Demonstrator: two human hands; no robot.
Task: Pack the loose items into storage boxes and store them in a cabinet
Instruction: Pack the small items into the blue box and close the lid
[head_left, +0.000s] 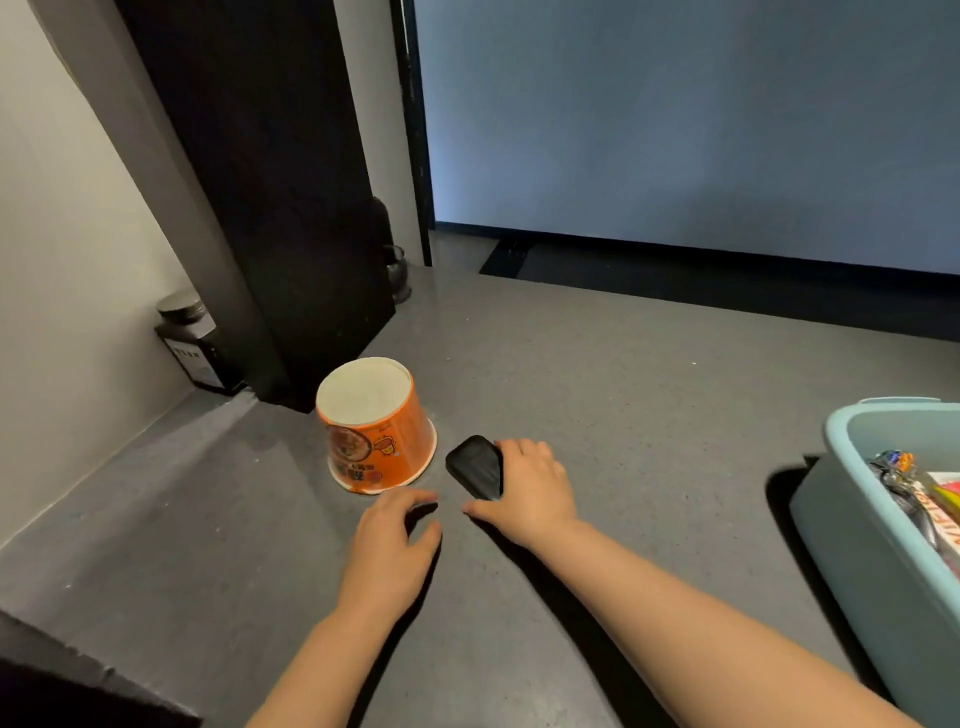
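Loose items remain on the grey surface (649, 395): we note an orange noodle cup (376, 431) standing upside down, and just to its right a small black case (475, 465) lying flat. The two are close but we cannot say they touch.

The right hand (530, 480) rests over the right end of the black case, its fingers (511, 447) curled along the far edge and the thumb low at the near corner; we judge this a grip being taken, with the case not yet lifted. The left hand (389, 545) hovers just in front of the noodle cup, fingers loosely spread and holding nothing.

At the right edge stands a pale blue storage box (852, 514), well apart from the cup and the case. It already holds several things, among them coloured packets (935, 504); we cannot identify them further. Packing is therefore partly done.

Outstanding, in our judgement: the black case and the noodle cup must go into the box, and the box must then be stored. No cabinet is identifiable from this view.

A dark jar (192, 343) stands in the far left corner against the wall, beside a black panel (260, 208); whether it counts as a loose item we cannot tell.
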